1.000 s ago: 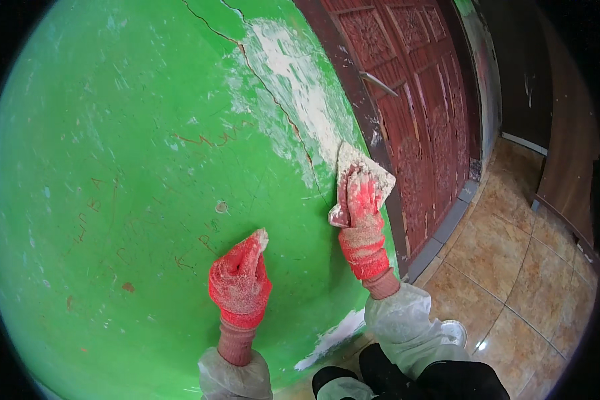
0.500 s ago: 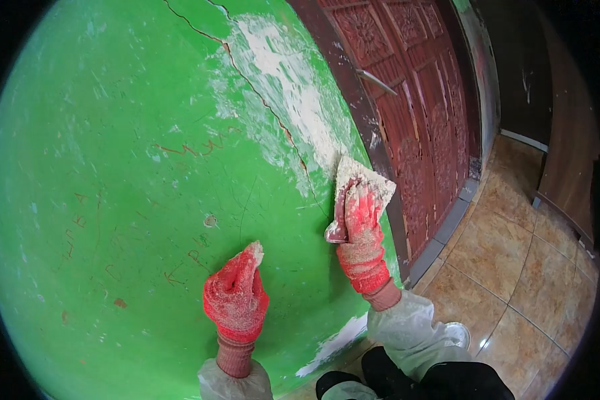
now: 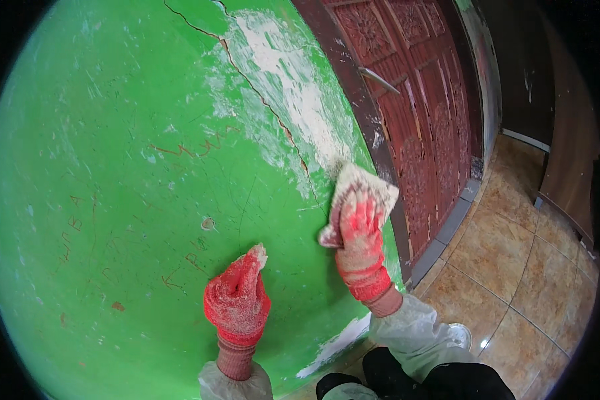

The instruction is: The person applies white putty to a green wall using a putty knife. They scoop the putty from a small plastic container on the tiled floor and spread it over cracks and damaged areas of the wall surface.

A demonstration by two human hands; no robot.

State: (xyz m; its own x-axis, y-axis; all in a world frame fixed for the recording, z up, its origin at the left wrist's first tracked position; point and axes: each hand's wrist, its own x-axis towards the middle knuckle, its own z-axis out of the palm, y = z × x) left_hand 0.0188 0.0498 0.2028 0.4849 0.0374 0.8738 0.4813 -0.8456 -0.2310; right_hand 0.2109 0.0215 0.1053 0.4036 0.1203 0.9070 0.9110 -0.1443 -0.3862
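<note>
My right hand, in a red knit glove caked with pale dust, presses its fingers flat over a folded sheet that looks like sandpaper, whitish with a dark red edge. The sheet lies against the green wall, just below a whitish filler patch and close to the door frame. My left hand, gloved the same way, is closed near the wall at the lower middle. Its fingertips are pinched together and whitened; anything between them is hidden.
A long crack runs down the wall beside the patch. Right of it stand a carved red-brown door and its dark frame. Brown floor tiles lie at the right, with a round pale container near my right sleeve.
The sheet under my right hand has turned a little and shifted slightly, and is somewhat blurred now. My left hand has stayed nearly in place.
</note>
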